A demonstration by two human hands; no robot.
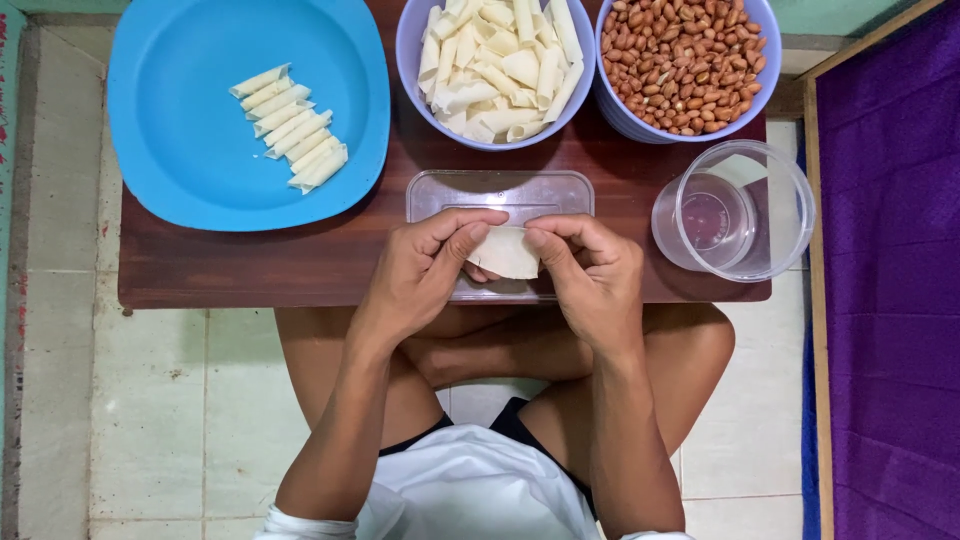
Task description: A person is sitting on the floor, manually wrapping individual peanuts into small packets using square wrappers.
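Note:
Both hands meet over a clear plastic lid (500,190) lying on a small dark wooden table (250,265). My left hand (425,265) and my right hand (590,270) pinch a pale dough wrapper (508,255) between their fingertips, folding it. A blue plate (180,60) at the left carries a row of several rolled wrappers (292,128). Behind the hands stand a lavender bowl of cut wrapper pieces (500,60) and a second bowl full of peanuts (685,60).
A clear plastic cup (735,210) with a little water stands at the table's right edge. My crossed bare legs (500,350) lie under the table on a tiled floor. A purple cloth (890,280) with a wooden border runs along the right.

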